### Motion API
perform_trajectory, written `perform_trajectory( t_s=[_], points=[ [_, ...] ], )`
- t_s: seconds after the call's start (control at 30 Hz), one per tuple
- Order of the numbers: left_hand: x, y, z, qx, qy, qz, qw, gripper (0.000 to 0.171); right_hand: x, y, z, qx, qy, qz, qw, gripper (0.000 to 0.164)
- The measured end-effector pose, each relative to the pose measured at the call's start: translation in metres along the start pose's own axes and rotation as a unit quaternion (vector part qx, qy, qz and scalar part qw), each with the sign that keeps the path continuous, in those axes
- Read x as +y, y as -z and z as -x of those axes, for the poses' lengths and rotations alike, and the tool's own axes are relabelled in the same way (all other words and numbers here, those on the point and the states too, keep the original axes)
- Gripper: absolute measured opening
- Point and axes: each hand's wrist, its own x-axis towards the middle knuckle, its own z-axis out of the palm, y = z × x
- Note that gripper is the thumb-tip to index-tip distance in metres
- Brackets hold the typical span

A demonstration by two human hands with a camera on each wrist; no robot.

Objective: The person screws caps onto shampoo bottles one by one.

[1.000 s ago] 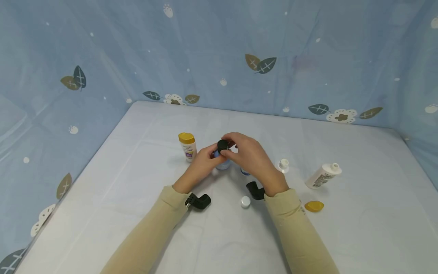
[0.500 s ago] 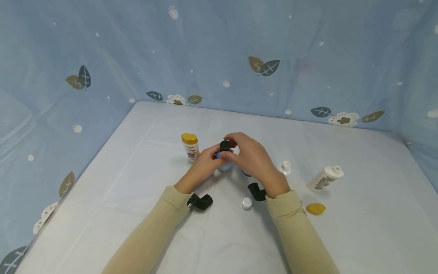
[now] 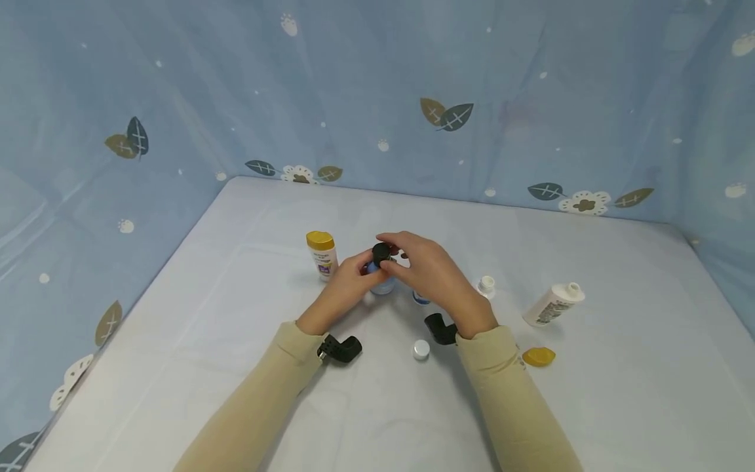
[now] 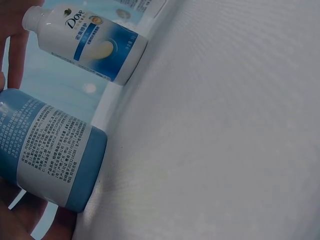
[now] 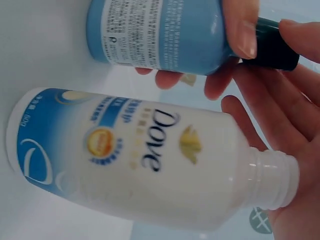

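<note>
My left hand grips a blue bottle around its upper body, near the middle of the table. A black cap sits at the bottle's top, pinched between thumb and fingers of my right hand. In the right wrist view the cap overlaps the bottle's neck, and printed text covers the bottle's back label. Close beside it stands a white and blue Dove bottle with a bare threaded neck. My right hand mostly hides that bottle in the head view.
A white bottle with a yellow cap stands left of my hands. To the right are a small clear bottle with a white neck and an uncapped, white bottle. Nearer lie a white cap and a yellow cap.
Both hands keep their hold on the blue bottle and its black cap, with only slight finger movement at the cap. The head view shifts a little.
</note>
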Motion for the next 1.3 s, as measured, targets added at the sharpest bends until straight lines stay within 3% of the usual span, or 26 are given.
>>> perform_trajectory(
  t_s=[0.3, 0.77, 0.87, 1.03, 1.3],
  points=[
    [0.004, 0.003, 0.001, -0.006, -0.001, 0.009, 0.9999, 0.037, -0.001, -0.003, -0.002, 0.016, 0.006, 0.013, 1.000, 0.039],
    [0.002, 0.000, -0.001, -0.006, -0.005, 0.011, 0.9999, 0.031, -0.004, -0.010, -0.004, 0.043, -0.081, 0.020, 0.996, 0.035],
    [0.008, 0.001, 0.000, -0.011, 0.003, 0.013, 0.9998, 0.031, -0.004, -0.011, -0.003, 0.040, -0.096, 0.024, 0.994, 0.038],
    [0.017, 0.002, 0.003, -0.013, -0.003, -0.002, 0.9999, 0.033, -0.001, -0.006, -0.001, 0.030, -0.064, 0.024, 0.997, 0.051],
    [0.003, 0.000, -0.002, -0.012, -0.006, 0.000, 0.9999, 0.042, 0.003, 0.000, 0.001, 0.001, 0.020, -0.016, 1.000, 0.055]
  ],
)
